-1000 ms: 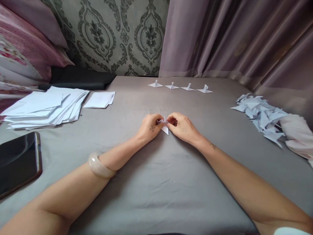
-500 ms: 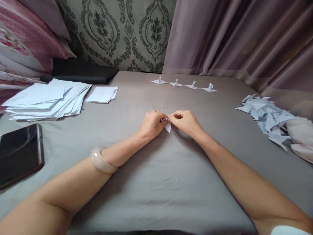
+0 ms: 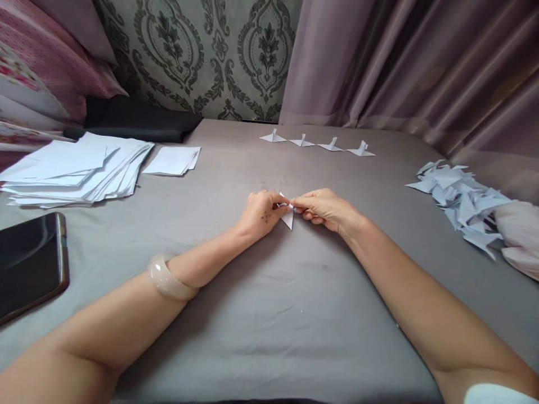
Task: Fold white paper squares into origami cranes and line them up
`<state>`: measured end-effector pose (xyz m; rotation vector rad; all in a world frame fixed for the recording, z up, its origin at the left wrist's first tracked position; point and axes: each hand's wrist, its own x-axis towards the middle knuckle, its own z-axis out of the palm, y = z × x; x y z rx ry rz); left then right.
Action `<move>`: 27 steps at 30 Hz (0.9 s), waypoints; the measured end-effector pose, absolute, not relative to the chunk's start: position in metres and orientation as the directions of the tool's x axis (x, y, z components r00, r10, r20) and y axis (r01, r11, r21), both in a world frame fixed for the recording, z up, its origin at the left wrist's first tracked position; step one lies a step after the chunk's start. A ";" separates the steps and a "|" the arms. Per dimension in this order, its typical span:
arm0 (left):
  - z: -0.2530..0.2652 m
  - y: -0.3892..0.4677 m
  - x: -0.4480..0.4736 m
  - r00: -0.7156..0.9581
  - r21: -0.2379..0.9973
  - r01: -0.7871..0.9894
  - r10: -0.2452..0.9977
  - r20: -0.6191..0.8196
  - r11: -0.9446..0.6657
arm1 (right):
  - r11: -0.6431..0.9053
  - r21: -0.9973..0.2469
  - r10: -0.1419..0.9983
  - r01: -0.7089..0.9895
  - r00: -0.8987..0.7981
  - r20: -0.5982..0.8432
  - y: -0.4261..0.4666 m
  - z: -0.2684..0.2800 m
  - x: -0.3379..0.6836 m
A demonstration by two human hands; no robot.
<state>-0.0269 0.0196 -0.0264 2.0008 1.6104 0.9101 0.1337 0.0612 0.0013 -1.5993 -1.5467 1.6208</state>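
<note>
Between my two hands, over the middle of the grey cloth, is a small folded white paper piece (image 3: 288,220) with a pointed end toward me. My left hand (image 3: 263,212) pinches it from the left between thumb and fingers. From the right, my right hand (image 3: 326,209) closes its thumb and index finger on the paper's upper part, the other fingers curled beneath. The fingertips cover much of the folds. Beyond my hands, several folded paper cranes (image 3: 331,145) stand in a row.
A heap of folded white paper cranes (image 3: 461,196) lies at right beside pale cloth (image 3: 520,235). At left are a large paper stack (image 3: 122,165), a smaller stack of squares (image 3: 170,161) and a phone (image 3: 31,261). Folded black fabric (image 3: 138,120) lies behind the stacks.
My right hand has rolled over, so its curled lower fingers now show under the index finger. Both hands stay on the folded paper. The view has shifted slightly.
</note>
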 end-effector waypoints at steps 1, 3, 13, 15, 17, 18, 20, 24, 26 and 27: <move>-0.027 0.020 -0.027 0.117 0.683 0.688 0.966 0.230 -0.246 | -0.323 -0.858 0.851 0.400 -0.274 -0.448 0.061 0.002 0.134; -0.027 0.020 -0.028 0.121 0.699 0.672 0.967 0.224 -0.246 | -0.333 -0.860 0.850 0.388 -0.272 -0.451 0.061 0.001 0.134; -0.030 0.022 -0.029 0.119 0.727 0.641 0.967 0.225 -0.248 | -0.437 -0.840 0.799 0.323 -0.290 -0.527 0.067 0.001 0.138; -0.030 0.022 -0.028 0.121 0.734 0.633 0.968 0.219 -0.245 | -0.374 -0.842 0.826 0.388 -0.274 -0.493 0.065 0.001 0.139; -0.030 0.022 -0.028 0.117 0.739 0.632 0.972 0.206 -0.233 | -0.313 -0.840 0.842 0.443 -0.279 -0.461 0.063 0.001 0.139; -0.030 0.022 -0.028 0.111 0.742 0.631 0.973 0.202 -0.225 | -0.296 -0.838 0.843 0.459 -0.287 -0.455 0.063 0.001 0.139; -0.031 0.022 -0.028 0.099 0.746 0.630 0.975 0.199 -0.216 | -0.287 -0.831 0.839 0.476 -0.293 -0.458 0.062 0.001 0.139; -0.031 0.022 -0.028 0.105 0.751 0.621 0.973 0.203 -0.224 | -0.306 -0.835 0.837 0.458 -0.289 -0.465 0.064 0.000 0.140; -0.030 0.022 -0.028 0.099 0.757 0.617 0.976 0.194 -0.214 | -0.328 -0.845 0.837 0.422 -0.286 -0.467 0.065 0.001 0.140; -0.030 0.022 -0.028 0.096 0.761 0.614 0.977 0.190 -0.208 | -0.344 -0.848 0.836 0.403 -0.280 -0.471 0.066 0.001 0.140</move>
